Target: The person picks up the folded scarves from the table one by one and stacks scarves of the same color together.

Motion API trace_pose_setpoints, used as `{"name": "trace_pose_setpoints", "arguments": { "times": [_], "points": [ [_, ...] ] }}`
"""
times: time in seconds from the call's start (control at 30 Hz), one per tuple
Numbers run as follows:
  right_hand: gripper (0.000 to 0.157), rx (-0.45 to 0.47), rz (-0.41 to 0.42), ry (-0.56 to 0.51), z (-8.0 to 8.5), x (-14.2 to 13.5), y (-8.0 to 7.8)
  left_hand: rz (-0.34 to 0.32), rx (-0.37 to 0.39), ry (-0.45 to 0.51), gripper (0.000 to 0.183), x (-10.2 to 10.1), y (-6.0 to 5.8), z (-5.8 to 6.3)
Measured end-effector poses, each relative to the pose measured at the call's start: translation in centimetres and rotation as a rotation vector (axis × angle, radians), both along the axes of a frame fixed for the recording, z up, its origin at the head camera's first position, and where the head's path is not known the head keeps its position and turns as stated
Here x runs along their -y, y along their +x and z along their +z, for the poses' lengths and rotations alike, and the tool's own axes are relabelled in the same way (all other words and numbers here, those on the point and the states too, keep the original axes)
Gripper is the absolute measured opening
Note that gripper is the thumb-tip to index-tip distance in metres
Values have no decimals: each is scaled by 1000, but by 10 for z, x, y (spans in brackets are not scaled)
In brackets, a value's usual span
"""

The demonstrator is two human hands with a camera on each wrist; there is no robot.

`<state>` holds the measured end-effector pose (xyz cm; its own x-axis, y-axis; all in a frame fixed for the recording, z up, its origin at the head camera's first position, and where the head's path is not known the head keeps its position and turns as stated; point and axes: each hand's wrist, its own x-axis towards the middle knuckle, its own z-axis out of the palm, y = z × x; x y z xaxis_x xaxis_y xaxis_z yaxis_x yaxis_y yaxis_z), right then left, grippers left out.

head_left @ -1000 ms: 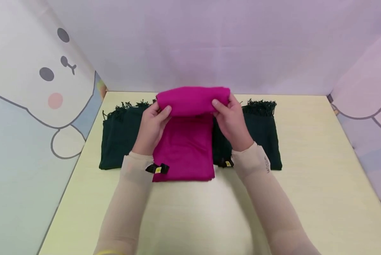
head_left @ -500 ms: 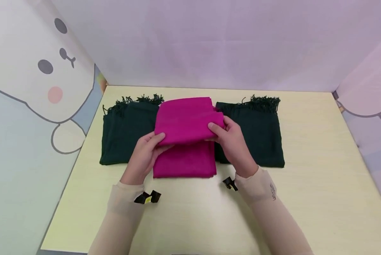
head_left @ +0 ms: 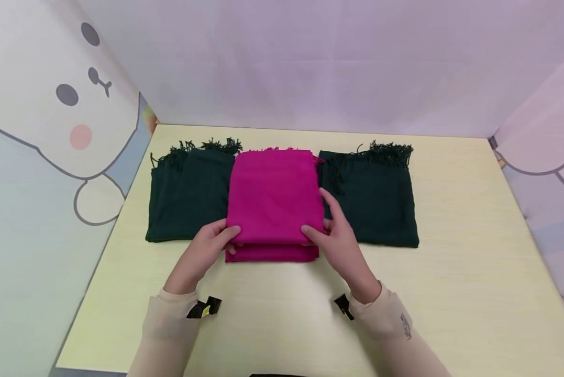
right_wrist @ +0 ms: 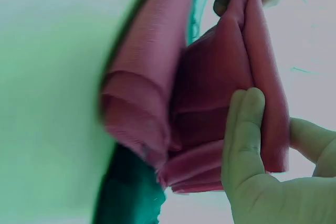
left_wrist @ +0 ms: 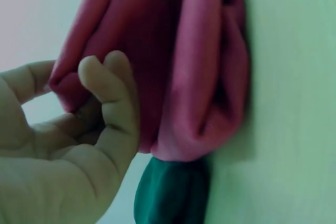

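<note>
A folded magenta scarf point(head_left: 274, 193) with a short fringe at its far edge lies in the middle of the table. My left hand point(head_left: 205, 251) pinches the near left corner of its upper layer, thumb on top and fingers beneath. At the near right corner my right hand point(head_left: 340, 246) pinches the same layer, its index finger stretched along the side. Both wrist views show the upper layer point(left_wrist: 94, 35) held apart from the thick lower fold point(right_wrist: 142, 82). Under the lifted layer, a narrow strip of the lower fold shows in the head view.
Dark green folded scarves with fringes lie on both sides, one at the left point(head_left: 189, 196) and one at the right point(head_left: 373, 201), touching or close to the magenta one. The pale table point(head_left: 465, 251) meets a light cloth backdrop point(head_left: 310, 63) behind.
Both hands have drawn the held edge of the magenta scarf toward the near side and lowered it. The upper layer now covers most of the lower part. The green scarves have stayed put.
</note>
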<state>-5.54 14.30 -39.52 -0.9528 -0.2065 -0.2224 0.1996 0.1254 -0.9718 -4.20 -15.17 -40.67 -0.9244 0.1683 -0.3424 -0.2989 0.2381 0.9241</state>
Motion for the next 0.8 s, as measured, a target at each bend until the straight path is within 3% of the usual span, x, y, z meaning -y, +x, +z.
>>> {"name": "trace_pose_setpoints", "arguments": {
  "times": [0.07, 0.27, 0.57, 0.8],
  "points": [
    [73, -31, 27, 56, -4, -1, 5, -17, 6, -30, 33, 1, 2, -2],
    [40, -50, 110, 243, -9, -3, 14, -42, 12, -62, 32, 2, 6, -4],
    [41, -56, 191, 351, -10, -2, 15, -68, 11, -215, 37, 5, 9, -7],
    [39, -10, 212, 367, -11, -3, 15, -142, -29, -381, 36, 10, 11, -7]
  ]
}}
